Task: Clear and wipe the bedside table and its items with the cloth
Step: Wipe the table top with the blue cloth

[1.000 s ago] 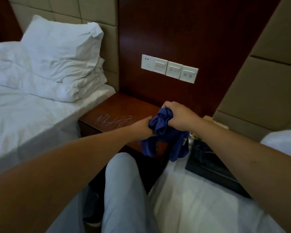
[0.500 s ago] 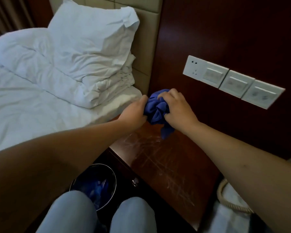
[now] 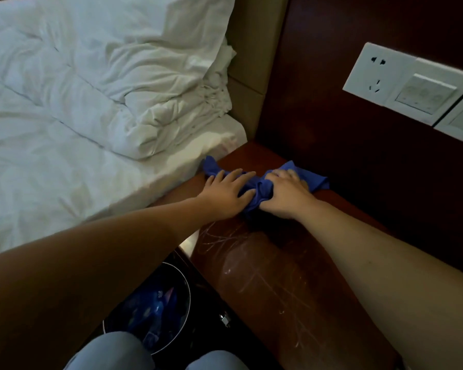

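A blue cloth (image 3: 313,177) lies bunched on the far corner of the dark wooden bedside table (image 3: 278,276), close to the wall panel. My left hand (image 3: 225,192) presses flat on the cloth's left part, fingers spread. My right hand (image 3: 284,194) grips a bunched fold of the cloth's middle. The table top shows pale scratches and carries nothing else in view.
A white bed (image 3: 51,169) with a rumpled pillow (image 3: 134,84) touches the table's left side. White sockets and switches (image 3: 412,89) sit on the wood wall panel above. A round bin (image 3: 150,311) with blue contents stands on the floor before my knees (image 3: 112,351).
Both hands carried the cloth from mid-air down onto the table's far corner. The left hand has flattened out on it, and the view has moved closer and lower.
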`<control>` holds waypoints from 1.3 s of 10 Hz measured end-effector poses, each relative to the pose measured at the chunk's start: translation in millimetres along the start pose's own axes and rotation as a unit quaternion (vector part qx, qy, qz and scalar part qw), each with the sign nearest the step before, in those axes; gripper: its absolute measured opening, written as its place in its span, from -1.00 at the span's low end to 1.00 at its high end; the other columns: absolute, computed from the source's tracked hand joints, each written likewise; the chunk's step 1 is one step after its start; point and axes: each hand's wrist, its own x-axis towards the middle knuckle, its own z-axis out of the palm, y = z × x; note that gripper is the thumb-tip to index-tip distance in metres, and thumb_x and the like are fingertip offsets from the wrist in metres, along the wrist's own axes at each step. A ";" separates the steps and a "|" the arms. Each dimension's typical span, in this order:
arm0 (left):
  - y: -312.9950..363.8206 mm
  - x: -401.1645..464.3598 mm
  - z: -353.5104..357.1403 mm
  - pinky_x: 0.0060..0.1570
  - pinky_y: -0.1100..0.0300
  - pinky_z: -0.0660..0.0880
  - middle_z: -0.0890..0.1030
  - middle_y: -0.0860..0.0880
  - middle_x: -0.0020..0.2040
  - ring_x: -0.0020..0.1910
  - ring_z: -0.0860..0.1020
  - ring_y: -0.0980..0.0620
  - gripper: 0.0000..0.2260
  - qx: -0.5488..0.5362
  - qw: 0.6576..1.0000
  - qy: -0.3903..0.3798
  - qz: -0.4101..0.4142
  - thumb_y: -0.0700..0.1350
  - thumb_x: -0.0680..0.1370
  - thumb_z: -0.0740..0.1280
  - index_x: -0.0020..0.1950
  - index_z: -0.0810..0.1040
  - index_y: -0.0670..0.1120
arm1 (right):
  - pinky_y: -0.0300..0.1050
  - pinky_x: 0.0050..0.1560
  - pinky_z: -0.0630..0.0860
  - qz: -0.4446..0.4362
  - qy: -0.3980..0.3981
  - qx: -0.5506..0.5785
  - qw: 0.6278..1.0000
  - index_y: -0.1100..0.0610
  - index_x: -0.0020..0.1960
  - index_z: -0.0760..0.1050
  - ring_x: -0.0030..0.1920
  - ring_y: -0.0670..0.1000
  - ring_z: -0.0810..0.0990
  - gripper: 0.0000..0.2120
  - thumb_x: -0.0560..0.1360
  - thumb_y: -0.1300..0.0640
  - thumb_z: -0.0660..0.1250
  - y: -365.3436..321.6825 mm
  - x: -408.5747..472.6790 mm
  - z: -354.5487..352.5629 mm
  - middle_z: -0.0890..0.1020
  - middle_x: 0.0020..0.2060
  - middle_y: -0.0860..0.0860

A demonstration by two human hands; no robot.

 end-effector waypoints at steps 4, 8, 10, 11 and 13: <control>14.5 4.7 10.6 0.58 -0.18 0.03 0.06 -0.15 0.68 0.63 0.04 -0.29 -0.35 0.057 0.996 -0.064 0.009 0.28 0.64 -0.11 0.69 -0.09 0.06 | 0.34 0.54 -0.09 0.082 -0.013 0.064 0.994 -0.16 0.62 -0.02 0.58 0.34 -0.17 -0.13 0.45 -0.44 0.24 -1.3 -19.8 33.2 -0.10 0.63 0.07; -26.7 118.1 7.4 0.14 -0.45 0.52 0.52 -0.48 0.31 0.26 0.53 -0.53 -0.46 0.023 0.994 -0.016 0.109 0.03 0.71 -0.21 0.37 0.34 -0.33 | 0.29 0.49 0.11 0.006 0.099 0.063 0.993 -0.21 0.51 0.18 0.52 0.22 0.14 -0.25 0.36 -0.38 0.18 15.4 107.2 27.4 0.24 0.52 -0.03; -24.3 141.1 3.7 0.61 -0.14 0.02 0.10 -0.17 0.67 0.65 0.08 -0.18 -0.50 0.023 0.998 0.050 0.004 -0.01 0.73 0.03 0.66 0.14 -0.12 | 0.24 0.42 0.29 0.006 0.104 0.083 0.991 -0.23 0.40 0.33 0.44 0.24 0.26 -0.39 0.38 -0.33 0.29 20.4 130.8 19.5 0.34 0.43 0.00; -9.0 122.5 1.6 0.61 -0.15 0.01 0.08 -0.18 0.68 0.65 0.05 -0.18 -0.50 0.032 0.999 0.034 -0.012 -0.02 0.74 0.04 0.67 0.12 -0.12 | 0.20 0.41 0.29 0.022 0.098 0.074 0.992 -0.17 0.37 0.33 0.42 0.24 0.26 -0.45 0.42 -0.31 0.26 17.6 111.0 24.1 0.33 0.41 0.03; 30.5 44.1 25.7 0.59 -0.12 -0.04 -0.05 -0.22 0.68 0.66 -0.02 -0.20 -0.48 0.075 0.997 -0.021 -0.009 0.01 0.75 -0.02 0.69 -0.04 -0.11 | 0.19 0.50 0.15 0.024 0.068 0.071 0.995 -0.10 0.51 0.20 0.52 0.22 0.11 -0.36 0.49 -0.27 0.24 19.9 16.3 43.3 0.18 0.53 0.03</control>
